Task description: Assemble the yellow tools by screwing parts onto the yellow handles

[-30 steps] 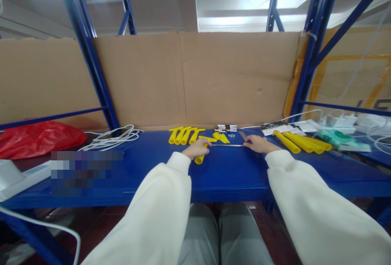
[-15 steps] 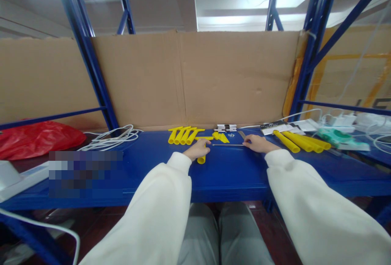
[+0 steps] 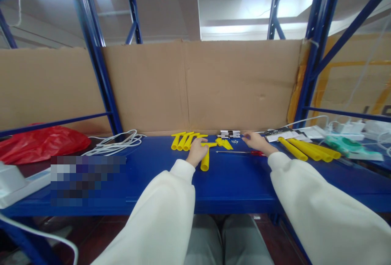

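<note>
My left hand (image 3: 198, 151) has its fingers closed at the crosspiece of a yellow T-shaped plastic piece (image 3: 205, 162), whose round tube end points towards me. Farther right, my right hand (image 3: 255, 141) is low over the table with its fingertips together; what they pinch, if anything, is too small to see. Below that hand a screwdriver (image 3: 241, 152) lies across the table, its red handle partly under the wrist and its tip towards the yellow piece. Small flat yellow parts (image 3: 224, 143) and a little cluster of screws (image 3: 234, 141) lie between my hands.
Several yellow T-shaped pieces (image 3: 181, 143) stand in a row at back left. Black-and-white bundled strips (image 3: 229, 134) lie near the cardboard wall (image 3: 195, 86). Yellow tubes (image 3: 301, 150) are at right beside a green-white packet (image 3: 348, 145). White cable (image 3: 122, 142) and red plastic (image 3: 45, 143) occupy the left.
My right hand has let go of the screwdriver, which now rests on the table with its red handle showing, and has moved slightly back. My left hand shifted to the yellow piece's left side.
</note>
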Demonstrator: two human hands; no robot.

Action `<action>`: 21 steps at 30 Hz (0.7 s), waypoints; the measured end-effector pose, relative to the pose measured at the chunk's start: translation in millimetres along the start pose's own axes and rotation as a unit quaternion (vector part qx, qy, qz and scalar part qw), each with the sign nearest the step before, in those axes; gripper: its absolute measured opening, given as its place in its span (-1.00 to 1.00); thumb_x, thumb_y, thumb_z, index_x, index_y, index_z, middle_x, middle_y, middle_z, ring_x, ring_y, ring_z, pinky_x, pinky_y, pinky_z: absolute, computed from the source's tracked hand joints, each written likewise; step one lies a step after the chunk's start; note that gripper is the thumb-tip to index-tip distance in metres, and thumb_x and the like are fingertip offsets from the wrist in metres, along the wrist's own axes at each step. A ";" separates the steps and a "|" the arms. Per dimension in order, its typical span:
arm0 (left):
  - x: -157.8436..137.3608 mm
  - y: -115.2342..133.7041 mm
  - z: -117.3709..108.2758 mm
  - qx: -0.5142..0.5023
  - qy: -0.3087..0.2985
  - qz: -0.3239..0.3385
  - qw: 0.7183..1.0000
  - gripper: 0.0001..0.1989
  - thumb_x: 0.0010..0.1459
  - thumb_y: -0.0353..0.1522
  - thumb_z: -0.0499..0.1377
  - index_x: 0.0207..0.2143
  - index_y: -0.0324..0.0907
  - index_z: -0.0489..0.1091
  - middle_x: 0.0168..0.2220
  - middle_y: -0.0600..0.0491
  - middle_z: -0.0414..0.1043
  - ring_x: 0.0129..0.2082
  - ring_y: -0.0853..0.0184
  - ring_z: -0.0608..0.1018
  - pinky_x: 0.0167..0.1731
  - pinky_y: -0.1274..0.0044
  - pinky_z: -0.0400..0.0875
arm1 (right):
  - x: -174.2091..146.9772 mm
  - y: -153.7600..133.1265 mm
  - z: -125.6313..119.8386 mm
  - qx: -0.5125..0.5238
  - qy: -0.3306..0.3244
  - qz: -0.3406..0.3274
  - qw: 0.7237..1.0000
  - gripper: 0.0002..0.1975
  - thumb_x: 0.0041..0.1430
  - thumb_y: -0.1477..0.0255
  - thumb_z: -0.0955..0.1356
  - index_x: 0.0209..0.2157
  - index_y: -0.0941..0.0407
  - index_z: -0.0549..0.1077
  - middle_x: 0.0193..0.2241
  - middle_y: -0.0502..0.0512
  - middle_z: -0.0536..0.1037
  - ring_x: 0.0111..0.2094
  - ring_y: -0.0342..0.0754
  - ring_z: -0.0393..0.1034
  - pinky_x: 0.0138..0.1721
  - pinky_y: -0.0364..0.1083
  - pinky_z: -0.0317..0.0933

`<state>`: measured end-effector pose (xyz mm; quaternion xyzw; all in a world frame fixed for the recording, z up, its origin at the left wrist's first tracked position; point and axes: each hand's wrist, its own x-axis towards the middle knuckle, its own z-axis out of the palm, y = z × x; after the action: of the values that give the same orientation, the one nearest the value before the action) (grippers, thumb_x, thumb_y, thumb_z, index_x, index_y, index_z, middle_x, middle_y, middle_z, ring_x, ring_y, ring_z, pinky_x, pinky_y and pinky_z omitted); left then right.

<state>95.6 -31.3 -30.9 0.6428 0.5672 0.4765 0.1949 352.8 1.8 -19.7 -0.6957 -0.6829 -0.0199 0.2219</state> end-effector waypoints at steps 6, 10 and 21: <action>-0.5 0.0 0.2 -0.002 0.026 0.000 1.000 -0.71 0.00 -0.64 0.13 -0.24 -0.29 0.53 -0.05 -0.16 0.54 0.03 0.16 0.54 0.11 0.37 0.36 | 34.3 -25.2 2.2 -0.003 0.006 0.086 0.996 -0.66 0.25 0.29 0.28 -0.05 0.12 0.53 -0.03 0.32 0.57 0.05 0.19 0.44 -0.02 0.07 0.27; -3.6 4.1 -0.5 -0.001 0.026 -0.003 1.000 -0.71 -0.01 -0.65 0.13 -0.27 -0.29 0.54 -0.08 -0.15 0.56 0.02 0.15 0.55 0.12 0.36 0.35 | 53.6 -35.7 8.7 -0.025 -0.016 0.105 0.994 -0.60 0.24 0.24 0.30 -0.02 0.18 0.52 -0.03 0.42 0.55 0.07 0.24 0.42 0.02 0.15 0.22; -4.7 5.6 0.4 -0.008 0.012 -0.006 1.000 -0.74 0.00 -0.61 0.15 -0.27 -0.26 0.53 -0.08 -0.10 0.56 0.03 0.20 0.53 0.12 0.40 0.33 | 73.5 -41.6 29.8 -0.054 -0.025 0.126 0.990 -0.52 0.23 0.28 0.29 0.10 0.24 0.40 0.04 0.46 0.49 0.11 0.25 0.36 0.11 0.25 0.03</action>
<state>99.5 -37.1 -28.5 0.6321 0.5692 0.4879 0.1960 309.6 79.7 -10.5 -0.7875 -0.5928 -0.0114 0.1681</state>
